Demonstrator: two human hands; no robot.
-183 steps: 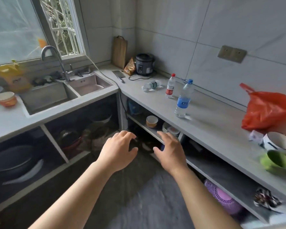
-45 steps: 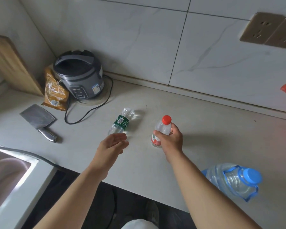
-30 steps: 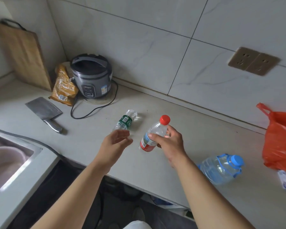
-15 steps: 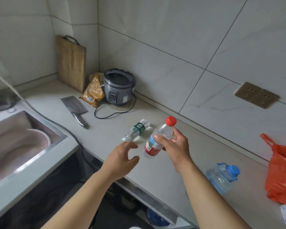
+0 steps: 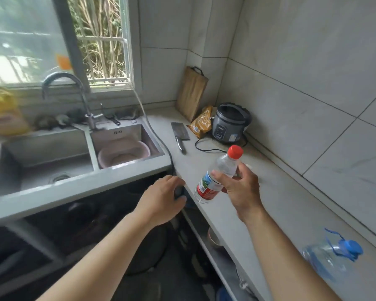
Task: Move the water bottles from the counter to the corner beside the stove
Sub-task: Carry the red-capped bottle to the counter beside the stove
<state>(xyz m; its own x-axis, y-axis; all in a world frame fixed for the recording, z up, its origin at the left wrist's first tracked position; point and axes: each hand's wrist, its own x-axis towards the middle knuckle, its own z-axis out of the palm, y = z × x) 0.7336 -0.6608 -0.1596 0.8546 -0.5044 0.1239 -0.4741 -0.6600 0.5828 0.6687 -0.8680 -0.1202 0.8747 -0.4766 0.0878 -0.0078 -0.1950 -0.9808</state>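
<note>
My right hand (image 5: 241, 190) grips a small clear bottle with a red cap and a red-and-white label (image 5: 217, 177). It is held tilted above the grey counter (image 5: 280, 203), near the front edge. My left hand (image 5: 161, 198) hovers with curled fingers just off the counter's inner corner and holds nothing. A larger clear bottle with a blue cap and blue handle (image 5: 330, 257) stands on the counter at the lower right. The green-labelled bottle seen earlier does not show; my right hand covers that spot.
At the back of the counter sit a grey rice cooker (image 5: 230, 122) with its cord, a snack bag (image 5: 201, 122), a cleaver (image 5: 180, 132) and a leaning cutting board (image 5: 191, 94). A double sink (image 5: 52, 157) with a pink basin (image 5: 124, 153) lies to the left.
The view has swung left, bringing the sink and window into sight. My right hand keeps the red-capped bottle lifted. My left hand has drawn back off the counter toward its inner corner.
</note>
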